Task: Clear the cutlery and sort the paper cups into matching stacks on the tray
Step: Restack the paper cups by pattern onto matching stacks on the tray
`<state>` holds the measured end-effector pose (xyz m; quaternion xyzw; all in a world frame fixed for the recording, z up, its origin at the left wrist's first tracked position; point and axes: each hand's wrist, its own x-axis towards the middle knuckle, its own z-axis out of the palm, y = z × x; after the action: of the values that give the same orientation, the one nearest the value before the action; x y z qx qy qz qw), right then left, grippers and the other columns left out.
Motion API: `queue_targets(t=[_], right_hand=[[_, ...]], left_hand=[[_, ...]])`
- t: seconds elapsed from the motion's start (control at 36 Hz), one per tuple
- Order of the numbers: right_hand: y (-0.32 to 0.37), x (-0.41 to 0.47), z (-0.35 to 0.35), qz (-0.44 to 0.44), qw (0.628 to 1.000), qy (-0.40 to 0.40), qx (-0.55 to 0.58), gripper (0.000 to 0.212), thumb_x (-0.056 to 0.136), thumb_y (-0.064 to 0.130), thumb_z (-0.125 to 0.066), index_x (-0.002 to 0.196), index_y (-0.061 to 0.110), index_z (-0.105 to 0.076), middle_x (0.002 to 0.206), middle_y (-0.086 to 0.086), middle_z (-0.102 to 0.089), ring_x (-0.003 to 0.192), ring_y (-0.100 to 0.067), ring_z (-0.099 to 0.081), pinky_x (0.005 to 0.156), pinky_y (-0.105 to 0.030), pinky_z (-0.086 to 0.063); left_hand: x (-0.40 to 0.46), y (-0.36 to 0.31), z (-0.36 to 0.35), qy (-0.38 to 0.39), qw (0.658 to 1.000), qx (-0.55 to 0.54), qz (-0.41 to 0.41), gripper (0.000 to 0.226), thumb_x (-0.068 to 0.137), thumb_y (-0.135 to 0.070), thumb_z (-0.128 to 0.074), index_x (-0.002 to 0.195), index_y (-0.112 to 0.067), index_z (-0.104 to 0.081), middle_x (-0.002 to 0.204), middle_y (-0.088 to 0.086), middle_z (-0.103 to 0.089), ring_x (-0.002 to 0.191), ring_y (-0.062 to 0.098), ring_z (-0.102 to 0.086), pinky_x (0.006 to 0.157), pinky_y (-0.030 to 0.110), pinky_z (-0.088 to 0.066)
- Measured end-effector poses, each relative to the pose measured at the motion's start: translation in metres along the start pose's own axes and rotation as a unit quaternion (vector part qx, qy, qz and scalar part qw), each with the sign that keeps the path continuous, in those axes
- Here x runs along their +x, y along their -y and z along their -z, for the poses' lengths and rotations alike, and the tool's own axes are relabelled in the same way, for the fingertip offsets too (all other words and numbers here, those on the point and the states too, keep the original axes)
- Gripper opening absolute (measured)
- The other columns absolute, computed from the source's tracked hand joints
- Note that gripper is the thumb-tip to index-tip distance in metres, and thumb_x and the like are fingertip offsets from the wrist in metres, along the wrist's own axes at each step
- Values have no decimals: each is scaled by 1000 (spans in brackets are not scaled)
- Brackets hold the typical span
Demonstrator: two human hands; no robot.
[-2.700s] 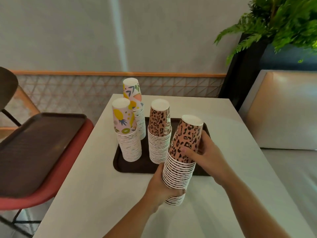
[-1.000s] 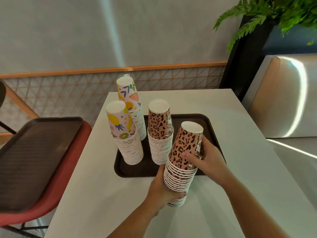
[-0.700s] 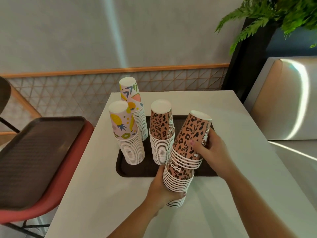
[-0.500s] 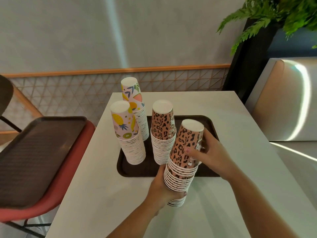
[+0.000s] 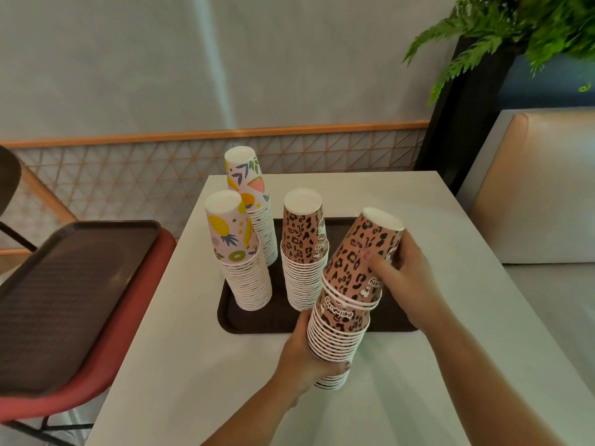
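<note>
A dark brown tray (image 5: pixel 248 323) lies on the white table (image 5: pixel 193 365). On it stand two upside-down stacks of fruit-print cups (image 5: pixel 240 252) and one stack of leopard-print cups (image 5: pixel 302 252). In front of the tray my left hand (image 5: pixel 306 355) grips the lower part of another leopard-print stack (image 5: pixel 335 342). My right hand (image 5: pixel 402 275) grips the upper few cups of that stack (image 5: pixel 360 259), which are tilted right and pulled partly up off the rest. No cutlery is in view.
A second dark tray (image 5: pixel 64 284) rests on a red chair (image 5: pixel 106 365) to the left. A cushioned bench (image 5: pixel 541 194) and a fern in a black planter (image 5: pixel 476 75) stand to the right. A lattice wall panel (image 5: pixel 128 175) runs behind the table.
My right hand has lifted and tilted the top cups of the near leopard stack to the right, after having pushed them down half a second ago. My left hand has stayed on the lower stack.
</note>
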<state>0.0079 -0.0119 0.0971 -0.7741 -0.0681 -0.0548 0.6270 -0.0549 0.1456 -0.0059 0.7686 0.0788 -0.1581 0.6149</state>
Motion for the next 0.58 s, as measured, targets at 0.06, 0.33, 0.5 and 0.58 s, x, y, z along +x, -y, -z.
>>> queue_targets(t=[0.06,0.33,0.5,0.58], right_hand=[[4,6,4,-9,997,-34,64,29,85,16,-60,112,21,-50,107,4,-64,101,-16,-63,84,-36,-53],[-26,39,17,38,984,-174,-12,50,81,18,-69,124,19,-43,114,6,-58,107,-8,-55,85,-27,-49],[-56,34,8,-9,986,-114,-125,64,77,28,-73,130,16,-41,124,0,-58,109,-13,-53,89,-31,-45],[-64,32,7,-19,982,-89,-167,70,76,30,-73,134,15,-38,133,-5,-51,120,-21,-49,93,-28,-39]], left_hand=[[0,1,1,-2,1000,-4,2,93,50,-21,-88,124,-49,-38,120,-16,-59,117,10,-53,101,42,-47],[1,2,6,-13,1000,-4,17,96,56,-14,-87,130,-43,-33,123,-17,-54,119,11,-49,104,38,-44],[2,2,6,-6,1000,-12,20,95,56,-13,-87,129,-42,-34,122,-16,-55,119,11,-49,104,40,-44],[4,3,4,-2,1000,-18,15,95,54,-14,-88,128,-43,-35,123,-15,-56,120,11,-50,104,41,-44]])
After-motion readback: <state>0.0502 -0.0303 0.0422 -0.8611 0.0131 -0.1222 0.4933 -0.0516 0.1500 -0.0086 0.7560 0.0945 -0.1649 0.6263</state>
